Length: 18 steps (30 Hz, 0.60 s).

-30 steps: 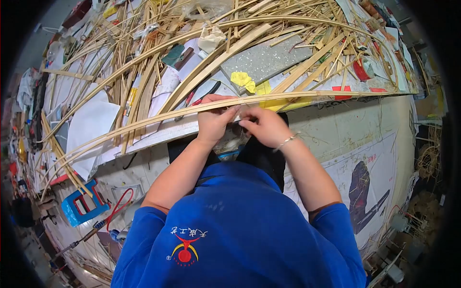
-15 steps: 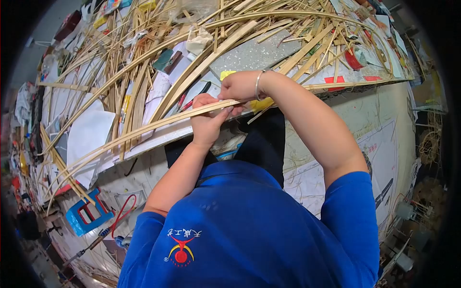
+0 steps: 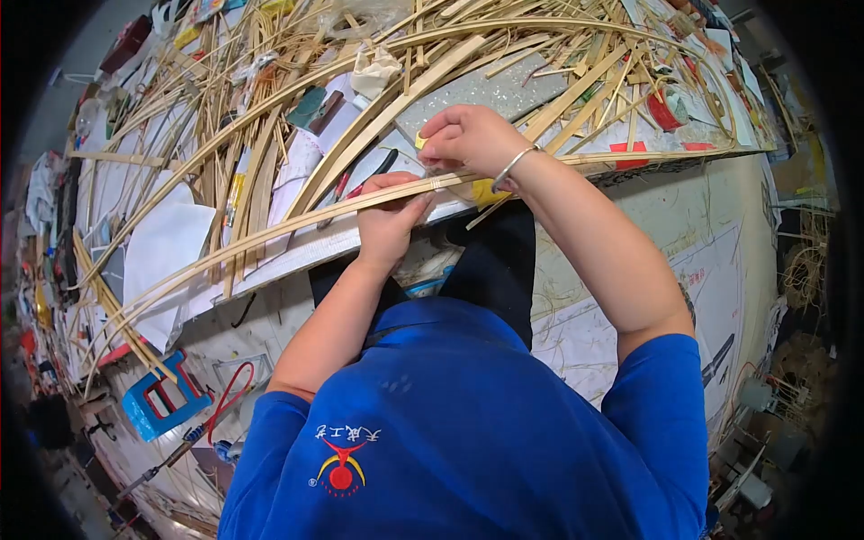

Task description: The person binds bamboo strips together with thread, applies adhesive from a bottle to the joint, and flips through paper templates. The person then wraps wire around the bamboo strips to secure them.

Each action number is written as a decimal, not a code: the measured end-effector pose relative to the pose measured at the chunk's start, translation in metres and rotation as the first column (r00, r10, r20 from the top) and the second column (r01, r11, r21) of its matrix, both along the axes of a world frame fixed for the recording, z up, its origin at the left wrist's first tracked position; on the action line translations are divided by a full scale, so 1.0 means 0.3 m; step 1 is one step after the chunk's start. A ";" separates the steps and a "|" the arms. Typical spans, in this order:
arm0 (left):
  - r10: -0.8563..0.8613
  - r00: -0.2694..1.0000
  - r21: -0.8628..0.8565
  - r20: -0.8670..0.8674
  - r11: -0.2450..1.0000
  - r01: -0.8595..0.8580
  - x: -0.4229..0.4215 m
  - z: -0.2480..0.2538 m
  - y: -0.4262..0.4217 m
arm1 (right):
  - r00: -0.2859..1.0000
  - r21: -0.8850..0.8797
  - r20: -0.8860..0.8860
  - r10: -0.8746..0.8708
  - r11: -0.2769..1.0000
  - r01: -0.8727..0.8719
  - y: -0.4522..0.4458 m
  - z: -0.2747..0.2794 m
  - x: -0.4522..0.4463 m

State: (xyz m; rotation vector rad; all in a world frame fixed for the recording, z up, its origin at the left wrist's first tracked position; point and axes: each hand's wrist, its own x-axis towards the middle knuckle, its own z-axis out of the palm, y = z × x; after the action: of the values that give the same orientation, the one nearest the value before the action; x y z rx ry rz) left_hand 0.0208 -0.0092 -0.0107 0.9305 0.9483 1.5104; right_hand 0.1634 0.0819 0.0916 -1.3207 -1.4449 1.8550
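Observation:
My left hand point(image 3: 387, 225) is closed around a bundle of long, thin bamboo strips point(image 3: 297, 219), thumb below and fingers behind. The strips run from the lower left up across the bench's front edge to the right. Just right of this hand, a pale binding point(image 3: 434, 184) wraps the bundle. My right hand point(image 3: 472, 142), with a silver bangle on its wrist, is raised just above the binding. Its fingers are bent together in a pinch; what they hold is too fine to make out. Red-and-black-handled pliers point(image 3: 382, 164) lie behind my left hand.
Loose bamboo strips point(image 3: 261, 171) cover much of the bench. A grey speckled slab point(image 3: 486, 94), white paper point(image 3: 166, 238) and a red tape roll point(image 3: 664, 110) lie among them. A blue hacksaw-like frame point(image 3: 144, 409) is at the lower left.
My right hand has moved up and slightly right, away from the bundle and my left fingers. My left hand still grips the strips in nearly the same place.

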 end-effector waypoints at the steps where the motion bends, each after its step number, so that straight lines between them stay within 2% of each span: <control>1: -0.012 1.000 -0.018 0.011 1.000 0.012 0.002 0.024 -0.003 | 1.000 0.012 -0.012 -0.018 1.000 0.018 -0.005 0.001 0.007; 4: -0.135 0.979 -0.073 0.154 0.986 0.147 -0.020 0.037 0.000 | 0.997 0.095 -0.056 -0.051 0.994 0.056 -0.017 -0.035 0.010; 5: -0.151 0.981 -0.036 0.124 0.987 0.157 -0.025 0.030 0.001 | 0.996 0.131 -0.074 -0.058 0.989 0.067 -0.019 -0.046 0.008; 8: -0.154 0.976 -0.085 0.152 0.982 0.168 -0.039 0.019 0.006 | 0.995 0.172 -0.060 -0.083 0.981 0.093 -0.061 -0.032 -0.008; 11: -0.117 0.983 -0.110 0.141 0.985 0.133 -0.039 0.007 0.009 | 0.994 0.395 0.043 -0.101 0.915 0.076 -0.130 -0.045 -0.020; 14: -0.103 0.977 -0.160 0.186 0.978 0.134 -0.036 0.035 0.004 | 0.976 0.565 -0.051 -0.212 0.799 0.204 -0.202 -0.091 -0.025; 15: -0.091 0.970 -0.184 0.224 0.974 0.133 -0.036 0.034 0.009 | 0.962 0.494 -0.124 -0.243 0.826 0.272 -0.225 -0.107 -0.025; 18: -0.067 0.952 -0.233 0.299 0.962 0.141 -0.040 0.032 0.014 | 0.888 0.432 -0.331 -0.319 0.786 0.443 -0.304 -0.156 -0.054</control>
State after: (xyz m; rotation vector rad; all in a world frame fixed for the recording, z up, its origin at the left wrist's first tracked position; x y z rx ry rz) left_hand 0.0089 -0.0050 -0.0012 0.5498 0.8398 1.3533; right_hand 0.1473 -0.0092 0.0450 -0.9938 -1.2856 1.2120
